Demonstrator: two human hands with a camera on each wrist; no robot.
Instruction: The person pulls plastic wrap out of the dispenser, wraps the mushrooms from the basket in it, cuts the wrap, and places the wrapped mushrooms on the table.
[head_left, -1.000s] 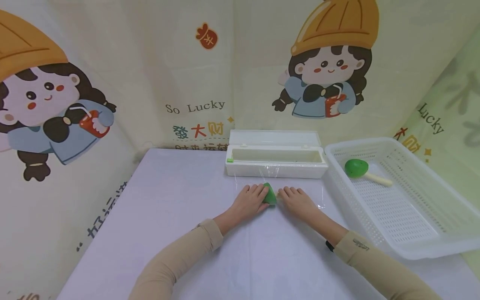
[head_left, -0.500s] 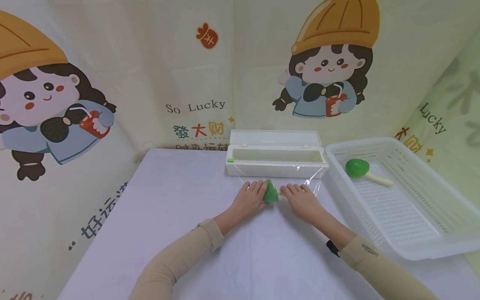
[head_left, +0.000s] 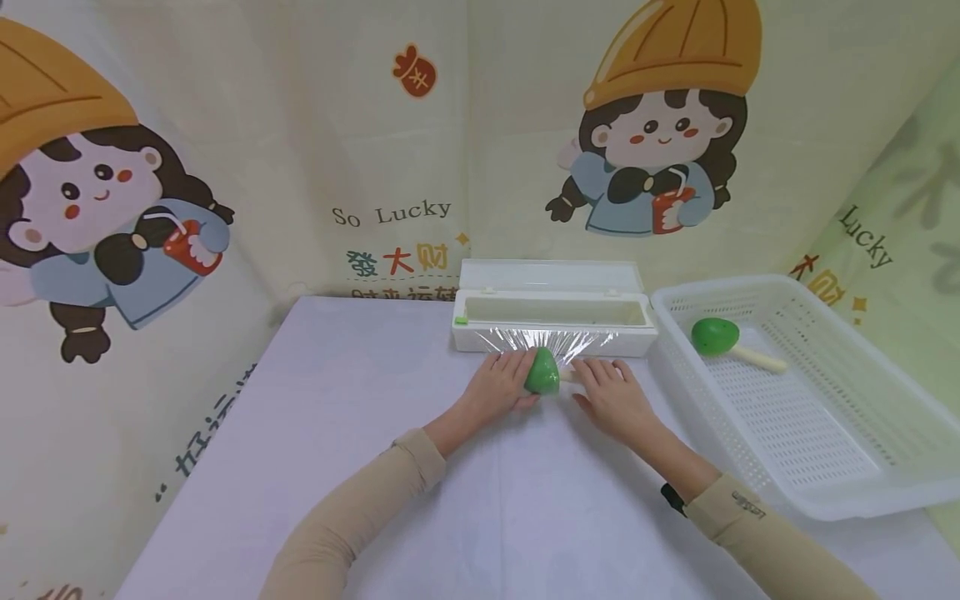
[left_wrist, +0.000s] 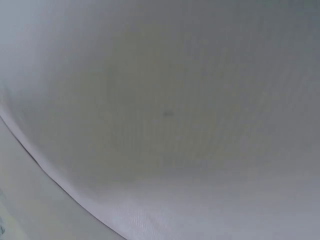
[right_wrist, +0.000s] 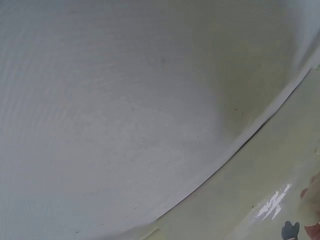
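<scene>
A maraca with a green head (head_left: 543, 372) and a cream handle (head_left: 567, 376) is held close to the table in the head view. My left hand (head_left: 496, 385) grips the head from the left, fingers over the top and thumb low. At the handle, my right hand (head_left: 613, 398) has its fingers bent over the far end, hiding it, with the thumb lower and spread apart. Clear cling film (head_left: 573, 342) fans in tight creases from the maraca to the front of a white dispenser box (head_left: 555, 341). Both wrist views show the tabletop and its edge; neither shows a hand.
Hinged at the back, the box's lid (head_left: 547, 273) stands raised. To the right is a white plastic basket (head_left: 825, 483) holding another green maraca (head_left: 714, 336). A printed cloth hangs behind the white-covered table (head_left: 360, 392).
Both hands and the maraca have moved a little toward the box. The film has gone from a loose, wide sheet to taut creases. The right thumb now stands out from its fingers.
</scene>
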